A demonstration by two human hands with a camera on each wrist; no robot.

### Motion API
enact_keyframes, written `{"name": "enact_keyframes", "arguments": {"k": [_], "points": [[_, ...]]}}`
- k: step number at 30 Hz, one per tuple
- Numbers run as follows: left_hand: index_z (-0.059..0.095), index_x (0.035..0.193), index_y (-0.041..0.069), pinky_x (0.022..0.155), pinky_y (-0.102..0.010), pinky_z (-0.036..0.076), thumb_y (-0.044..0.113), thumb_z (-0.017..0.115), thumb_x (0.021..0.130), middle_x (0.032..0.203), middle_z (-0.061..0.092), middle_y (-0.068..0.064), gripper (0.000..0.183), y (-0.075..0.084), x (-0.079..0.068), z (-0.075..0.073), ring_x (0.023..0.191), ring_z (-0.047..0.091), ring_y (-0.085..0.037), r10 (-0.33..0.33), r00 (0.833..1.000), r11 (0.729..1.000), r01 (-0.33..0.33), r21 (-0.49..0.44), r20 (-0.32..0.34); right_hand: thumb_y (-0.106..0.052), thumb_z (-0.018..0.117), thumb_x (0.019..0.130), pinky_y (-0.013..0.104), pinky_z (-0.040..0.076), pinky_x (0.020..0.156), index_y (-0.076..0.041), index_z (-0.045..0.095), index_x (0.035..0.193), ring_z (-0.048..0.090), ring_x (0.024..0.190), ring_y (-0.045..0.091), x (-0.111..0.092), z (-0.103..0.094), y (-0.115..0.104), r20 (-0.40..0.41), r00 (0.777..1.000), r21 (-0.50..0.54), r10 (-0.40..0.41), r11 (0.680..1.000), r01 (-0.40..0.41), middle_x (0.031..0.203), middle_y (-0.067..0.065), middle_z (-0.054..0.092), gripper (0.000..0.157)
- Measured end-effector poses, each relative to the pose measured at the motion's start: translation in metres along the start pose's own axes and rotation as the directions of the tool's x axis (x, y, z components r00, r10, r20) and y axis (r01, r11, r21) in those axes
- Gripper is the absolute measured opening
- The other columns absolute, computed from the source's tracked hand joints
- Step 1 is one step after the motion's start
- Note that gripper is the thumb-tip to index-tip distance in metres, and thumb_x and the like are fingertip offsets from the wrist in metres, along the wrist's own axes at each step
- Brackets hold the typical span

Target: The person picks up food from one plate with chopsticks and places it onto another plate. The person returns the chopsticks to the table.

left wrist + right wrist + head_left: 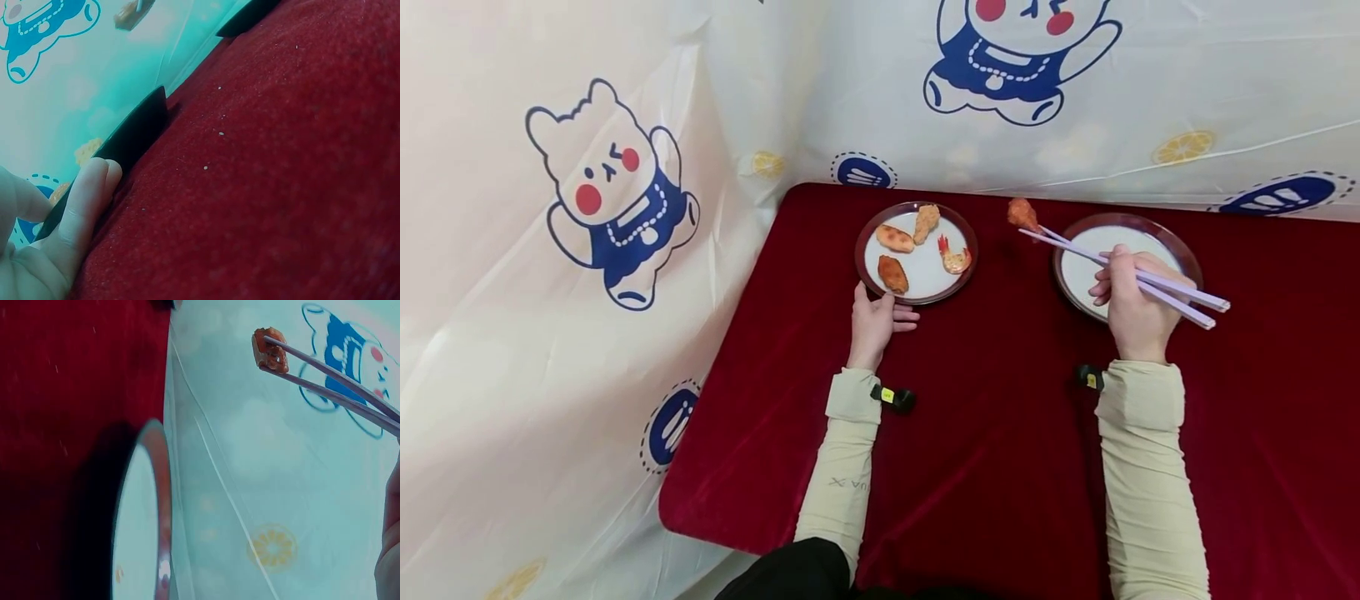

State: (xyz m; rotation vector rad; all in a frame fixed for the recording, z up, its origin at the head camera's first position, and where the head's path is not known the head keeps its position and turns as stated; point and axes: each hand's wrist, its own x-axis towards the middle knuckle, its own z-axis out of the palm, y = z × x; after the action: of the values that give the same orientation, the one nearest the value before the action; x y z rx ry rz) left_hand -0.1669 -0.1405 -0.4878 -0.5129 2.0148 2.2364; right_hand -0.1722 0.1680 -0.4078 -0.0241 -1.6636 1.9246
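My right hand (1138, 304) grips a pair of lilac chopsticks (1180, 293). Their tips pinch a reddish-brown piece of fried chicken (1022, 213), raised between the two plates; the right wrist view shows this chicken piece (270, 350) between both sticks. At the left plate (917, 295), my left hand (872, 325) holds the near rim, with the rim (140, 128) between thumb and fingers in the left wrist view. On that plate lie a shrimp (954, 256), a drumstick-shaped fried piece (927, 222) and two browned pieces, one of them darker (892, 273).
Under my right hand stands a second brown-rimmed plate (1078, 283), with a small brown speck (119, 573) on it. Dark red cloth (1000, 433) covers the table. A printed white curtain (880, 100) hangs behind and to the left.
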Motion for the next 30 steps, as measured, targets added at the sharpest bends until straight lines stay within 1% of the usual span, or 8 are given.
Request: {"name": "enact_keyframes", "arguments": {"k": [2, 4, 7, 12, 19, 23, 26, 30], "points": [[-0.012, 0.155, 0.016, 0.072, -0.038, 0.064, 0.017, 0.041, 0.103, 0.103, 0.068, -0.028, 0.074, 0.005, -0.004, 0.001, 0.077, 0.074, -0.024, -0.01, 1.0, 1.0, 0.01, 0.005, 0.005, -0.007, 0.064, 0.089, 0.014, 0.046, 0.034, 0.012, 0.071, 0.069, 0.056, 0.038, 0.007, 0.001, -0.006, -0.002, -0.038, 0.999, 0.016, 0.016, 1.0, -0.016, 0.053, 0.002, 0.063, 0.028], [-0.013, 0.155, 0.014, 0.072, -0.038, 0.064, 0.015, 0.04, 0.103, 0.104, 0.068, -0.029, 0.074, 0.011, -0.008, 0.002, 0.078, 0.074, -0.026, -0.016, 1.0, 1.0, 0.016, 0.008, 0.01, -0.01, 0.065, 0.089, 0.014, 0.046, 0.034, 0.01, 0.07, 0.068, 0.057, 0.038, 0.006, 0.002, -0.012, -0.004, -0.067, 0.997, -0.01, 0.03, 0.999, -0.03, 0.054, 0.002, 0.064, 0.03], [-0.013, 0.155, 0.011, 0.072, -0.038, 0.064, 0.013, 0.04, 0.103, 0.104, 0.067, -0.03, 0.074, 0.018, -0.013, 0.003, 0.079, 0.074, -0.027, -0.018, 1.0, 1.0, 0.018, 0.017, 0.013, -0.011, 0.065, 0.089, 0.014, 0.047, 0.035, 0.01, 0.069, 0.068, 0.057, 0.038, 0.007, 0.003, -0.019, -0.004, -0.097, 0.994, -0.004, 0.045, 0.999, -0.046, 0.055, 0.003, 0.064, 0.031], [-0.013, 0.155, 0.012, 0.073, -0.037, 0.064, 0.014, 0.04, 0.103, 0.105, 0.067, -0.029, 0.074, 0.02, -0.014, 0.005, 0.08, 0.074, -0.026, -0.03, 0.999, 0.999, 0.029, 0.021, 0.014, -0.011, 0.066, 0.088, 0.015, 0.047, 0.035, 0.012, 0.07, 0.071, 0.057, 0.038, 0.009, 0.007, -0.026, -0.003, -0.134, 0.99, 0.049, 0.048, 0.998, -0.042, 0.055, 0.005, 0.064, 0.028], [-0.013, 0.155, 0.012, 0.073, -0.038, 0.063, 0.014, 0.039, 0.103, 0.106, 0.067, -0.028, 0.074, 0.02, -0.014, 0.005, 0.082, 0.074, -0.028, -0.028, 1.0, 0.999, 0.028, 0.02, 0.008, -0.011, 0.065, 0.089, 0.014, 0.046, 0.035, 0.011, 0.069, 0.069, 0.057, 0.038, 0.008, 0.012, -0.034, -0.005, -0.182, 0.983, 0.022, 0.034, 0.999, -0.031, 0.055, 0.004, 0.064, 0.03], [-0.013, 0.155, 0.013, 0.073, -0.038, 0.063, 0.014, 0.04, 0.103, 0.107, 0.067, -0.028, 0.074, 0.021, -0.014, 0.004, 0.084, 0.073, -0.029, -0.028, 1.0, 0.999, 0.028, 0.02, 0.006, -0.011, 0.065, 0.089, 0.015, 0.045, 0.034, 0.009, 0.071, 0.072, 0.057, 0.038, 0.008, 0.015, -0.041, 0.001, -0.217, 0.975, 0.029, 0.044, 0.999, -0.038, 0.054, 0.003, 0.064, 0.027], [-0.013, 0.155, 0.013, 0.073, -0.038, 0.064, 0.013, 0.04, 0.103, 0.107, 0.067, -0.029, 0.074, 0.021, -0.014, 0.004, 0.083, 0.074, -0.029, -0.028, 1.0, 0.999, 0.028, 0.02, 0.004, -0.013, 0.066, 0.089, 0.015, 0.045, 0.034, 0.009, 0.071, 0.074, 0.057, 0.039, 0.008, 0.016, -0.045, 0.007, -0.227, 0.972, 0.021, 0.063, 0.998, -0.059, 0.054, 0.003, 0.064, 0.027], [-0.012, 0.155, 0.017, 0.072, -0.038, 0.064, 0.017, 0.041, 0.103, 0.106, 0.067, -0.028, 0.074, 0.007, -0.005, 0.003, 0.08, 0.074, -0.026, -0.01, 1.0, 1.0, 0.01, 0.016, -0.007, -0.016, 0.067, 0.089, 0.014, 0.046, 0.035, 0.007, 0.071, 0.073, 0.058, 0.039, 0.007, 0.016, -0.049, 0.014, -0.226, 0.97, -0.019, 0.084, 0.996, -0.091, 0.055, 0.002, 0.064, 0.028]]}}
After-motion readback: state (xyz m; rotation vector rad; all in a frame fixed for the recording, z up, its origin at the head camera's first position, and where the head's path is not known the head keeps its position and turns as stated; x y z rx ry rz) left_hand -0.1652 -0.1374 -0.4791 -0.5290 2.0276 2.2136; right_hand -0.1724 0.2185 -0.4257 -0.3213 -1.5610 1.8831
